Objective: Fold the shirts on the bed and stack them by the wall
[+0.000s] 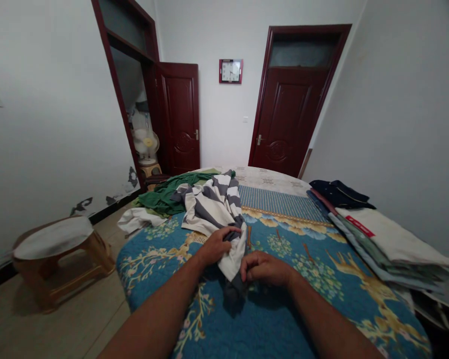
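Observation:
A grey and white striped garment (205, 207) lies bunched in the middle of the blue patterned cloth (273, 319), its near end reaching toward me. My left hand (219, 245) has its fingers curled on the left side of this garment, pinching its fabric. On the other side, my right hand (264, 268) is closed, with its fingertips at the garment's dark near edge. Green clothing (160, 197) lies in a heap behind and left of the striped garment, next to a white cloth (138, 219).
Folded clothes (404, 239) are stacked at the right, with a dark navy garment (338, 193) at their back. A brown stool (56, 244) stands on the floor at left. Beyond the table are an open door (179, 114) and a closed door (292, 114).

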`<state>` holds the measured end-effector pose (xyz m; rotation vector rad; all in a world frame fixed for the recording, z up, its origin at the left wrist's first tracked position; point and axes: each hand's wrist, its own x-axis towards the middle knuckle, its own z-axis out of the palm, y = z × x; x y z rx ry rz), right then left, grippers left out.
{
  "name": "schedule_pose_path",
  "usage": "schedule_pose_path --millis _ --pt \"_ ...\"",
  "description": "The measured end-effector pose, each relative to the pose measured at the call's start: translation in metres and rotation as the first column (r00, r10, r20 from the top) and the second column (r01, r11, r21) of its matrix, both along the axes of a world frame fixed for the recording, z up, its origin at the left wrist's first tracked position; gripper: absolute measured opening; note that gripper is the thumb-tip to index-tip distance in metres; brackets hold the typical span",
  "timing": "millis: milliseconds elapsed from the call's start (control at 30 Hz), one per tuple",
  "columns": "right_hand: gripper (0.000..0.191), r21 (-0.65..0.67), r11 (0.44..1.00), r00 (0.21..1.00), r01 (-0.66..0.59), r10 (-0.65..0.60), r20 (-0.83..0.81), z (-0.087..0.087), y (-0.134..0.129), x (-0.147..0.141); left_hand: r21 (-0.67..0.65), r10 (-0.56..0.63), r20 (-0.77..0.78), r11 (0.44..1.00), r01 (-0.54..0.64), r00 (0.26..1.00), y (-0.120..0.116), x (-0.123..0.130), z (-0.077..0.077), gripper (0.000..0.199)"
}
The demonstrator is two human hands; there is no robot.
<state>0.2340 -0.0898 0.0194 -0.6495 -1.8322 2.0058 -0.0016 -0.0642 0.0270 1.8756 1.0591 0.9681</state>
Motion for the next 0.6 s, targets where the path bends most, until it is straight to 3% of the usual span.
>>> schedule_pose_path --millis 67,133,233,300,467,600 --pt "0.023 -0.110 0.994 0.997 0.018 -0.027 -0.076 0.000 0.004 0.006 -0.055 -0.035 0.047 0.998 0.038 0.998 -0.001 -0.003 0.004 0.066" --pt "0.026 -0.141 0.967 0.960 0.213 -0.234 -0.155 -0.001 0.013 0.015 -0.118 -0.105 0.102 0.986 0.117 0.989 -0.003 -0.005 0.006 0.061" --pt "0.031 -0.052 0.799 0.779 0.599 -0.596 -0.194 -0.006 0.032 0.024 -0.223 -0.280 0.202 0.920 0.323 0.938 -0.006 -0.003 0.009 0.057" --pt "0.043 0.060 0.694 0.694 0.717 -0.702 -0.159 -0.012 0.044 0.023 -0.253 -0.389 0.247 0.858 0.447 0.887 -0.008 0.001 0.009 0.055" --pt "0.060 0.400 0.599 0.678 0.694 -0.730 -0.082 -0.028 0.065 -0.002 -0.241 -0.502 0.288 0.786 0.570 0.815 -0.011 0.010 0.004 0.057" --pt "0.066 0.590 0.545 0.640 0.596 -0.766 0.062 -0.025 0.095 -0.025 -0.254 -0.516 0.299 0.768 0.588 0.803 -0.010 0.010 0.000 0.060"
